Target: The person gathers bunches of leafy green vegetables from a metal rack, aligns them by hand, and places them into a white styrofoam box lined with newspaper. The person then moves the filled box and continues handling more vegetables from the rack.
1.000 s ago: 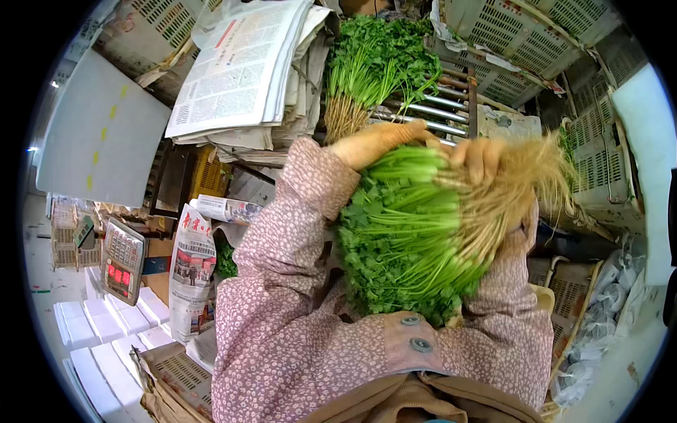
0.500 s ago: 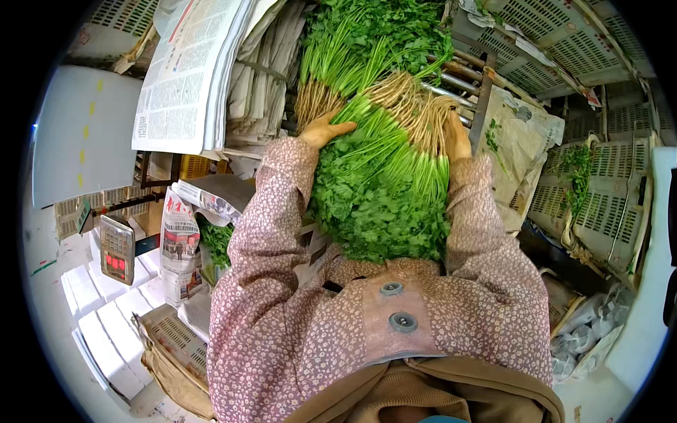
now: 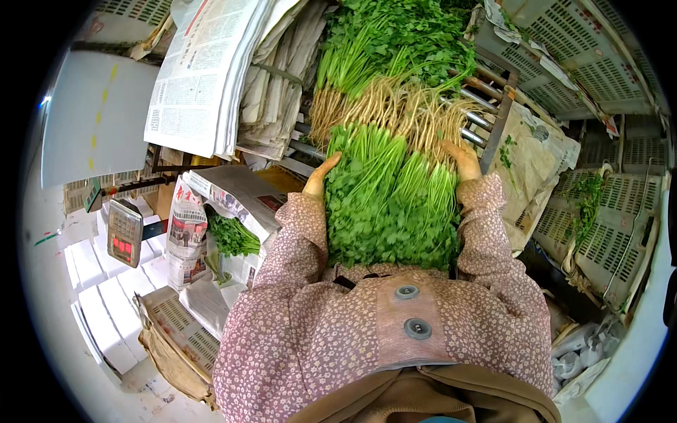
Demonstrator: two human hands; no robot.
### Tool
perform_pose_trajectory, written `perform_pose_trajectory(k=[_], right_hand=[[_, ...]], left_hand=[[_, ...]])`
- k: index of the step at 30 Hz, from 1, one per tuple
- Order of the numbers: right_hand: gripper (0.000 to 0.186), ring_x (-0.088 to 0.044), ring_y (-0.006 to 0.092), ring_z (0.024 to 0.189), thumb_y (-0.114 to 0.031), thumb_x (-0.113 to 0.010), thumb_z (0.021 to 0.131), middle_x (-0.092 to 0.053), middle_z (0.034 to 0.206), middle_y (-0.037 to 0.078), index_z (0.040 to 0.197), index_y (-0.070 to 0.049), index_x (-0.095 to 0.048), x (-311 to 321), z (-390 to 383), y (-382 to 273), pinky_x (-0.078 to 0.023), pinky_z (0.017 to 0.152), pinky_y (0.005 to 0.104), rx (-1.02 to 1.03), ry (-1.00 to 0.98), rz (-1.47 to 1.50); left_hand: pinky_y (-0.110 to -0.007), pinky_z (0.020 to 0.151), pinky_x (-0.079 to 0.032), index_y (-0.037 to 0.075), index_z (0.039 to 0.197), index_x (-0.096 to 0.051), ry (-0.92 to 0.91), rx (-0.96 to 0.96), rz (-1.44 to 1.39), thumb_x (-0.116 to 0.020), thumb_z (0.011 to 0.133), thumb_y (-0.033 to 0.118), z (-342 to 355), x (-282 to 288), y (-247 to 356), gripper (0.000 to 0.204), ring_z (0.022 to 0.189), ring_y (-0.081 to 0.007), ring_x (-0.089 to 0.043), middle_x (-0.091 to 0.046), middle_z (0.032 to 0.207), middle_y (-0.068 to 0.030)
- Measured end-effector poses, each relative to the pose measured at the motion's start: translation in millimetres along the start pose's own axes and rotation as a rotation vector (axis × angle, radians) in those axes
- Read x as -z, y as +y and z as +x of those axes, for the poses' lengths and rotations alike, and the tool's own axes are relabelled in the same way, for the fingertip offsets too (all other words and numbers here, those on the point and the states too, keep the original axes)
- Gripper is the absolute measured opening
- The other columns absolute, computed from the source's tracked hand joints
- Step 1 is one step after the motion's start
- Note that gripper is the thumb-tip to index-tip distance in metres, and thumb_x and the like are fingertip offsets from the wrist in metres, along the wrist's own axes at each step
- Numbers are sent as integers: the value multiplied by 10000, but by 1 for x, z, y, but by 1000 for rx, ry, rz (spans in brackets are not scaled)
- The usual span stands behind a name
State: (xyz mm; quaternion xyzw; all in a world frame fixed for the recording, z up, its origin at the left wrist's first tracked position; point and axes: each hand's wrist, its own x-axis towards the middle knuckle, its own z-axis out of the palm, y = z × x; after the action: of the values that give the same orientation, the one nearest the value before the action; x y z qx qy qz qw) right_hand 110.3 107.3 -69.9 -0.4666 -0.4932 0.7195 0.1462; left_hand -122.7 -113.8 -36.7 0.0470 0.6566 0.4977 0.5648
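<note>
I have a broad bundle of leafy coriander point(image 3: 395, 211) between my hands, its pale roots pointing away from me. My left hand point(image 3: 321, 173) holds its left side, fingers partly hidden. On the right, my right hand point(image 3: 462, 156) grips it near the roots, fingertips partly covered by them. Just beyond, more coriander point(image 3: 381, 42) lies on a slatted metal rack point(image 3: 501, 116), and the held roots overlap it. A thick stack of newspapers point(image 3: 190, 77) sits at the rack's left; crumpled paper point(image 3: 529, 183) lies to the right.
Plastic crates point(image 3: 592, 63) line the right and back. At left stand a scale point(image 3: 123, 233), white boxes point(image 3: 106, 324) and a pale board point(image 3: 92, 120). Newspaper-wrapped greens point(image 3: 233, 233) lie beside my left arm; a crate with brown paper point(image 3: 176, 338) is below.
The bundle has turned from roots pointing right to roots pointing away from me and moved up against the other greens. Both hands have parted to its sides, then shifted slightly toward me.
</note>
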Motion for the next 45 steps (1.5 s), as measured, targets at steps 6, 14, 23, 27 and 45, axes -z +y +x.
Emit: perform_pose_trajectory(k=[6, 14, 23, 27, 45], right_hand=[[602, -461, 305, 1185, -419, -518, 847, -482, 1277, 200, 1288, -15, -441, -33, -26, -54, -324, 1029, 358, 181, 340, -916], [559, -455, 305, 1161, -426, -556, 833, -482, 1243, 163, 1170, 20, -530, -133, -30, -90, -334, 1009, 380, 253, 50, -884], [332, -495, 143, 855, -135, -605, 815, -548, 976, 47, 1122, -16, -563, -98, -60, -52, -402, 801, 288, 372, 11, 110], [247, -526, 144, 815, -156, -597, 825, -565, 931, 32, 1031, -23, -568, -93, -62, -35, -434, 723, 292, 300, 112, 190], [333, -571, 135, 812, -205, -526, 906, -599, 1076, 70, 1198, -44, -514, -87, -54, -38, -470, 750, 264, 283, 318, 94]], left_hand=[[-397, 1107, -100, 121, 1437, -198, -24, -22, -200, -412, 921, 427, 14, 7, -3, 637, 1362, -222, -157, -167, 1493, -65], [-347, 1043, -251, -63, 1237, -472, -64, -204, -15, -636, 803, 417, -20, 9, 36, 668, 1179, -230, -435, -482, 1281, -147], [-329, 1009, -310, -17, 1362, -313, -64, -235, 372, -607, 828, 427, -7, 14, 53, 755, 1204, -275, -431, -451, 1305, -198], [-409, 1031, -297, 58, 1366, -333, 257, -761, 1023, -579, 843, 413, -5, -4, 38, 679, 1247, -338, -368, -397, 1345, -196], [-418, 1080, -149, 12, 1333, -394, -339, -170, 86, -596, 820, 370, 0, -2, 24, 657, 1328, -290, -244, -298, 1429, -168]])
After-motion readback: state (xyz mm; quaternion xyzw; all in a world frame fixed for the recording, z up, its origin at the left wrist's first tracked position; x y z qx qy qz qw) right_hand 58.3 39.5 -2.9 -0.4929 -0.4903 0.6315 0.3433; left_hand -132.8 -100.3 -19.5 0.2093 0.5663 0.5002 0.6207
